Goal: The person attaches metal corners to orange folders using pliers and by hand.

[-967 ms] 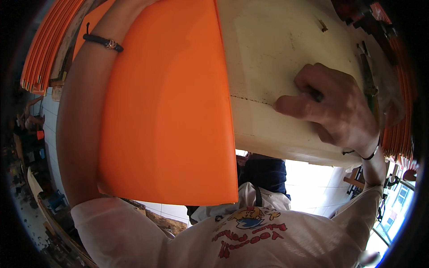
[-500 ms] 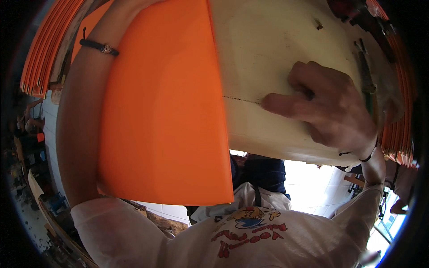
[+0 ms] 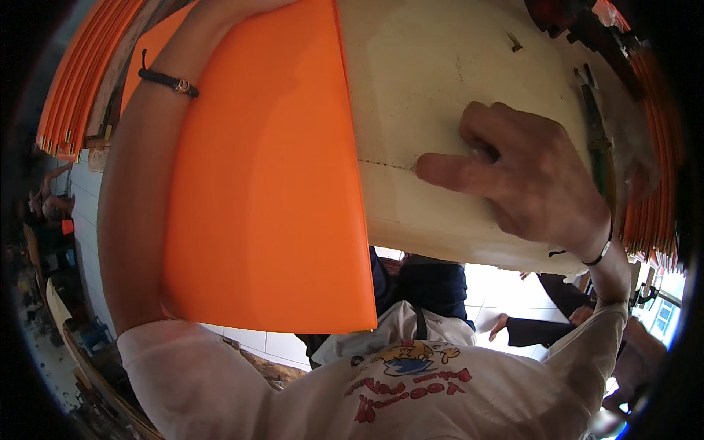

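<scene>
A large glossy orange sheet (image 3: 264,183), folded or stacked with a straight right edge, lies under my left arm. My left hand (image 3: 213,26) rests at its far end, the fingers cut off by the upper rim. To the right is a cream-coloured work surface (image 3: 396,88) with a dotted dark line running out from the orange edge. Over that surface is my right hand (image 3: 524,172), its thumb stretched left to the end of the dotted line and its other fingers curled. Whatever the curled fingers may hold is hidden.
Orange sheets hang in stacks at far left (image 3: 88,81) and right (image 3: 653,176). A slim tool with a green handle (image 3: 598,147) lies beyond my right hand. A small brass-coloured piece (image 3: 515,42) sits farther up. Another person's hand (image 3: 499,326) and dark sleeve show at lower right.
The orange sheet and my right hand sit slightly farther left in the picture. Another person's hand and dark sleeve have come into sight at lower right.
</scene>
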Available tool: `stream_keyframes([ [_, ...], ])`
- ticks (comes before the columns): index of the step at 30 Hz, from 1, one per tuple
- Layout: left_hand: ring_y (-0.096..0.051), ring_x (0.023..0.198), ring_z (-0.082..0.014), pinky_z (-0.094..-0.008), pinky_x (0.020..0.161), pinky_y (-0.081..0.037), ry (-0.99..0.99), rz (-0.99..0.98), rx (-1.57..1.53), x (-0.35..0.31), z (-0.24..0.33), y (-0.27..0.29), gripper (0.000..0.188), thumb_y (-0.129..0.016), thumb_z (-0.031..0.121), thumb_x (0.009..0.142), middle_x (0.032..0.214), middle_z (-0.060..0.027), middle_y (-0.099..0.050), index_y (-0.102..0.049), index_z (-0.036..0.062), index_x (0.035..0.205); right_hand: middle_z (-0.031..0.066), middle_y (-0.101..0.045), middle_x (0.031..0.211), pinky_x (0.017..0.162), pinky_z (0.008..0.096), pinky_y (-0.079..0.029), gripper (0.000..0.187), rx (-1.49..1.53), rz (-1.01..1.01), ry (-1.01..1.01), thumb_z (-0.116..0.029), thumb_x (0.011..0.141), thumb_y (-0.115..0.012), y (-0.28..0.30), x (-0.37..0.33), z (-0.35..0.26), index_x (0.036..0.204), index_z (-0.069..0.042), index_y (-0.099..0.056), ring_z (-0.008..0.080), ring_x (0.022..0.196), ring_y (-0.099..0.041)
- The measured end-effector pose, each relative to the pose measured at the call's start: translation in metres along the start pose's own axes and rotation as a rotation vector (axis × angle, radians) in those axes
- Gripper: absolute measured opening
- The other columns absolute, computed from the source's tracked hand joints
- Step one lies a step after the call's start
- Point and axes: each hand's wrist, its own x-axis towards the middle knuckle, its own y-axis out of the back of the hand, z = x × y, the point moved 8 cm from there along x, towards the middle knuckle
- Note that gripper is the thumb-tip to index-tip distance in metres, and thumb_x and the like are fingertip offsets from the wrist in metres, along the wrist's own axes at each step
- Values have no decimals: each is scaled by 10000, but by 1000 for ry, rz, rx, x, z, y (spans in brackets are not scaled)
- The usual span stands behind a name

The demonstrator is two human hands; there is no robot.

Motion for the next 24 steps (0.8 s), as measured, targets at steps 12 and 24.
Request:
stream_keyframes([
  [12,-639,1146,-270,-374,1015,-468,113,-58,-61,-10,4,1,446,-553,224,967,1270,-182,-674,-603,46,1373,49,-461,815,546,373,-453,467,-36,-77,-8,-56,673,-684,-5,5,-3,1097,-253,-667,218,656,-533],
  [24,-640,1156,-253,-364,1003,-479,82,-49,-47,1,-5,-5,425,-565,195,968,1306,-176,-661,-608,50,1365,38,-442,800,547,367,-450,494,46,26,5,-38,685,-681,-1,4,-2,1132,-247,-661,220,649,-527],
])
